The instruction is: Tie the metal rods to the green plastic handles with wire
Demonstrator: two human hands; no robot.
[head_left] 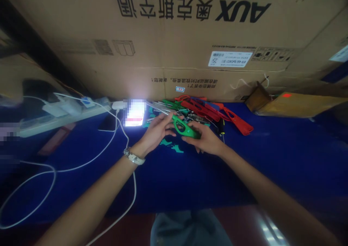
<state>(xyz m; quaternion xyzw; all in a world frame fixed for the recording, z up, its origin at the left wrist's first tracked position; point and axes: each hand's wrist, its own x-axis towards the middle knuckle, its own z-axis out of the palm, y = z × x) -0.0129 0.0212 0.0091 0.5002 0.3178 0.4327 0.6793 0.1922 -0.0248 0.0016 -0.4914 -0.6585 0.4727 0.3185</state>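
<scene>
Both hands hold a green long-nozzle lighter (pixel 186 130) above the blue table. My left hand (pixel 157 130), with a watch on the wrist, is closed around its front end, where the thin metal tube (pixel 159 109) points up and left. My right hand (pixel 206 139) wraps the rear of the handle; some of its fingers are hidden beneath. Small teal-green plastic pieces (pixel 177 148) lie just below the hands. Behind them is a pile of red lighter bodies (pixel 202 110), green ones (pixel 174 104) and metal tubes.
A big cardboard box (pixel 163 57) stands along the back. To the left are a bright phone screen (pixel 135 112), a white power strip (pixel 65 117) and looping white cables (pixel 92 165). A black-and-yellow screwdriver (pixel 222 127) lies right of the pile, and a yellowish packet (pixel 296 104) farther right.
</scene>
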